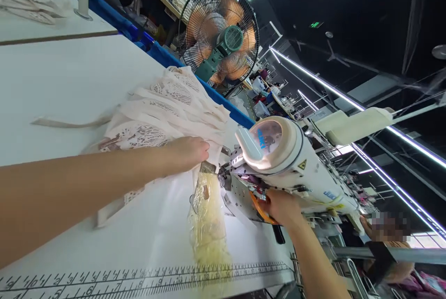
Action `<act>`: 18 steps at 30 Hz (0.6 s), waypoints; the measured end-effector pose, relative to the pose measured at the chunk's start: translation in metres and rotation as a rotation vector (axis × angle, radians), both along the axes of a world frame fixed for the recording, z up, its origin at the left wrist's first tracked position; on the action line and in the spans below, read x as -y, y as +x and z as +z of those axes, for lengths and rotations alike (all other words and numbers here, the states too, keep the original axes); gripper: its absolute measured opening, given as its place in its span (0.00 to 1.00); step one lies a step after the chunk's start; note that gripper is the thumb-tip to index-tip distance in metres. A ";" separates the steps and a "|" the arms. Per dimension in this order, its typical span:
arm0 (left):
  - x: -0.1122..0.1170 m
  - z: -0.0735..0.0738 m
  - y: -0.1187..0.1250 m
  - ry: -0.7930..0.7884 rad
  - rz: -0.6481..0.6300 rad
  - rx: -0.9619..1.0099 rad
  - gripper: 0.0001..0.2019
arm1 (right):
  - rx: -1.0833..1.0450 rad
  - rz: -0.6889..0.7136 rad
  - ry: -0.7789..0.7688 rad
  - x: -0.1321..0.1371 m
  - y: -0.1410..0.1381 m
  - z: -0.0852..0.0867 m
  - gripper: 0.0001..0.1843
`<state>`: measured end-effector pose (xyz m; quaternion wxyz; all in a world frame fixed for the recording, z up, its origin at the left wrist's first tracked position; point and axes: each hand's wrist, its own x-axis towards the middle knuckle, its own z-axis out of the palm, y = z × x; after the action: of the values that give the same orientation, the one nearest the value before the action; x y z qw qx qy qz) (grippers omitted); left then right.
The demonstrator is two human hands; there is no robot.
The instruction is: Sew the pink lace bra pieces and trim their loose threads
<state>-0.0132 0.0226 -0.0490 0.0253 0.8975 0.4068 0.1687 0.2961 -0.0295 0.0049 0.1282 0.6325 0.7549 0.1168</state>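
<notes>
My left hand [190, 152] reaches in from the left, its fingers curled and pressed together on a cream lace garment [156, 108] beside the needle area of a white sewing machine [289, 159]. The garment lies bunched on the white table. My right hand [284, 207] is under the machine's arm, closed against an orange curved piece [261, 208]. Its fingertips are partly hidden, and I cannot tell what the orange piece belongs to. Between my hands, a clear-and-yellowish taped strip [209, 215] runs from the machine bed to the table's near edge.
A ruler scale [146, 278] runs along the near table edge. A large fan [219, 34] stands beyond the blue table border [170, 55]. More fabric [28, 2] lies at upper left. A person [390, 243] sits at the far right.
</notes>
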 end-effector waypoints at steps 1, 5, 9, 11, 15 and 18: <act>0.011 0.003 -0.005 0.008 -0.008 -0.024 0.12 | -0.007 -0.013 -0.006 0.015 0.005 0.001 0.07; 0.093 0.005 -0.024 -0.008 -0.077 0.016 0.15 | -0.215 -0.009 -0.129 0.078 0.019 -0.005 0.09; 0.172 0.006 -0.052 0.112 -0.083 0.207 0.14 | -0.789 0.086 -0.265 0.117 -0.004 -0.020 0.08; 0.181 0.012 -0.075 0.218 0.050 0.196 0.15 | -0.951 0.101 -0.236 0.118 -0.033 -0.026 0.07; 0.145 0.028 -0.118 0.045 0.678 0.072 0.20 | -0.940 0.025 -0.133 0.093 -0.101 -0.033 0.03; 0.118 0.036 -0.132 -0.077 0.818 0.089 0.21 | -0.955 -0.007 -0.054 0.076 -0.141 -0.036 0.04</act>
<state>-0.1451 -0.0954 -0.0128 0.0074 0.6520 0.7345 0.1882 0.1548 -0.1053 -0.0307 -0.2163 0.6145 0.7299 -0.2069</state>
